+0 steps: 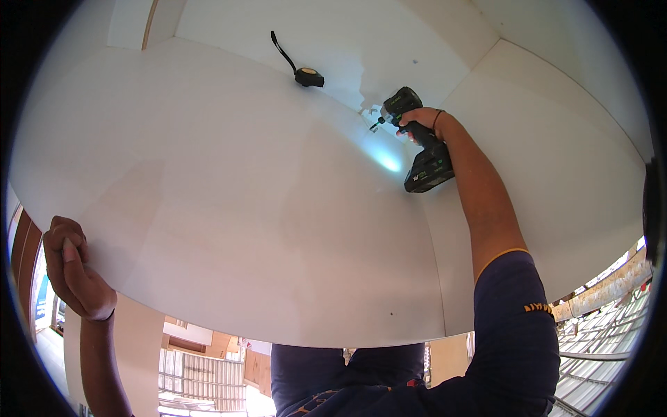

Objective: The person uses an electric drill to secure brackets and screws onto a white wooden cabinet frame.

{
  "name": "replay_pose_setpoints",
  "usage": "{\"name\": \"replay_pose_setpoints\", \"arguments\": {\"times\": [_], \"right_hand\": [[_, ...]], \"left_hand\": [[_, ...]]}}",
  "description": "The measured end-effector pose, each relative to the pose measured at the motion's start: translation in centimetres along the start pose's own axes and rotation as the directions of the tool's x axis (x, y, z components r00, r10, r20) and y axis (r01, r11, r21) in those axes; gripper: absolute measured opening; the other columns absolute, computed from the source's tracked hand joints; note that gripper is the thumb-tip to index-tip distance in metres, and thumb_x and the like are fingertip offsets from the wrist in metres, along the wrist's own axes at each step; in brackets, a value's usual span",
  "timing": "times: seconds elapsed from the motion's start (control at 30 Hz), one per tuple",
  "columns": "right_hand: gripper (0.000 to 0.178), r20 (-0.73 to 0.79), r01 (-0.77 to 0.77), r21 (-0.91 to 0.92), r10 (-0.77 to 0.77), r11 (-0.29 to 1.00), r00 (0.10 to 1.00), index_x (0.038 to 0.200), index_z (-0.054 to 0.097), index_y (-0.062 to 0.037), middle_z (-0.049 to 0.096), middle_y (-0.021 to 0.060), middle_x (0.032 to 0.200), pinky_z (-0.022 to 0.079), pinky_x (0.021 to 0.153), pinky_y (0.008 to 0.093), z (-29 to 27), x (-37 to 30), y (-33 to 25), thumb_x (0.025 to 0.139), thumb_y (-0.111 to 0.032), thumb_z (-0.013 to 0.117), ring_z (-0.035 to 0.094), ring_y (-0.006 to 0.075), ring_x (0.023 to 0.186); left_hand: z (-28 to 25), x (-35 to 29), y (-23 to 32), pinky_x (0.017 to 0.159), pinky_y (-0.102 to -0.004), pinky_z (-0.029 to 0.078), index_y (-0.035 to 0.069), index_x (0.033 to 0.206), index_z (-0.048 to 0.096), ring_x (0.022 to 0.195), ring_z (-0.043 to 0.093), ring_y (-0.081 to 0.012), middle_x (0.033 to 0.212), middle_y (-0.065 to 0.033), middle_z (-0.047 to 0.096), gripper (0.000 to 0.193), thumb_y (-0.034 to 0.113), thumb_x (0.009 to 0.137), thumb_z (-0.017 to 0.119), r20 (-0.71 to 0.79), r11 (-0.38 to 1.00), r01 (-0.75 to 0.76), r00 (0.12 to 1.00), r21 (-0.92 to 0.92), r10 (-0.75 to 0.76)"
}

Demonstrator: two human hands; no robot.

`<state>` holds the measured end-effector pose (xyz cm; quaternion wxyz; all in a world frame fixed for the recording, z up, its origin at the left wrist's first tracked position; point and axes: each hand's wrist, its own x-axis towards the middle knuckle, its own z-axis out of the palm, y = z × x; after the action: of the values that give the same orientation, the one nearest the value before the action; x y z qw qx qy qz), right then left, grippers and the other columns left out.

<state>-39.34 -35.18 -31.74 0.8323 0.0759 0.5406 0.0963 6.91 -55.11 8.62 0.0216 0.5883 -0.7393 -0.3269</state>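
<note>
While the left hand closes over the near left edge of the white panel, fingers curled tight around the rim, the work sits far across the board at the right hand. That hand is wrapped fully around the grip of a black cordless drill, with the battery pack hanging toward the near edge and the body pointing away and to the left.

The drill's long working axis runs from the hand leftward and slightly down to the bit, which meets the panel close to the far seam where it joins the back wall. A small metal bracket or screw seems to sit just beside the tip, though it is too small to tell which. The tool's lamp throws a pale blue patch on the panel just nearer than the bit.

So the fixing point lies just left of the right hand, a drill's length off, and well apart from the left hand, which is at the opposite, near corner. The right arm reaches it almost fully stretched, along the seam with the side panel.

Farther left along the far edge rests a black tape measure, its strap trailing up the wall, near the bit but not touching it.
</note>
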Motion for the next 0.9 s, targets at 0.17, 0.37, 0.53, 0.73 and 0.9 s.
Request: {"name": "replay_pose_setpoints", "arguments": {"times": [0.17,0.37,0.53,0.73,0.9], "right_hand": [[0.025,-0.003,-0.01,0.02,0.011,1.0,1.0,0.099,0.054,-0.0004,0.068,0.0141,0.095,0.051,0.05,0.0305,0.2,0.0,-0.1,0.079,-0.013,0.063,0.053,0.0124,0.055],[0.026,-0.004,-0.015,0.021,0.015,1.0,1.0,0.1,0.053,0.0004,0.067,0.0142,0.095,0.051,0.05,0.0303,-0.2,0.4,0.1,0.08,-0.013,0.062,0.053,0.0126,0.055],[0.027,0.035,-0.028,0.043,0.027,0.999,0.999,0.101,0.053,-0.0001,0.067,0.0138,0.094,0.051,0.05,0.0304,-0.6,0.9,0.2,0.08,-0.013,0.062,0.053,0.013,0.055],[0.027,0.043,-0.042,0.043,0.04,0.998,0.998,0.101,0.053,0.0004,0.066,0.0135,0.095,0.051,0.052,0.0311,-1.1,1.5,0.3,0.079,-0.012,0.062,0.053,0.013,0.056],[0.028,0.034,-0.022,0.005,0.022,1.0,0.999,0.101,0.052,0.0016,0.067,0.0137,0.096,0.051,0.052,0.031,-0.7,1.0,0.3,0.079,-0.012,0.062,0.053,0.0125,0.056]], "left_hand": [[-0.1,0.0,-0.1,0.06,-0.0291,0.022,0.008,0.079,0.038,0.063,0.024,-0.0116,0.071,-0.0042,0.031,0.009,0.014,0.084,0.033,0.006,1.0,0.012,1.0,0.026,-0.012],[0.1,0.2,-0.3,0.059,-0.029,0.021,0.008,0.08,0.038,0.063,0.024,-0.0115,0.072,-0.0044,0.032,0.01,0.014,0.085,0.032,0.025,0.999,-0.004,1.0,0.038,0.003],[0.2,0.1,-0.8,0.059,-0.0292,0.022,0.008,0.081,0.039,0.063,0.025,-0.0119,0.072,-0.0042,0.031,0.01,0.014,0.084,0.032,0.027,1.0,-0.003,1.0,0.023,0.002],[0.6,0.0,-0.8,0.06,-0.0295,0.022,0.009,0.078,0.037,0.063,0.025,-0.0127,0.071,-0.0041,0.029,0.008,0.014,0.083,0.033,-0.005,1.0,0.016,1.0,0.013,-0.016],[0.5,-0.1,0.4,0.06,-0.0298,0.022,0.009,0.078,0.036,0.063,0.025,-0.0127,0.071,-0.004,0.028,0.008,0.014,0.083,0.033,-0.02,0.999,0.041,0.999,0.032,-0.041]]}}
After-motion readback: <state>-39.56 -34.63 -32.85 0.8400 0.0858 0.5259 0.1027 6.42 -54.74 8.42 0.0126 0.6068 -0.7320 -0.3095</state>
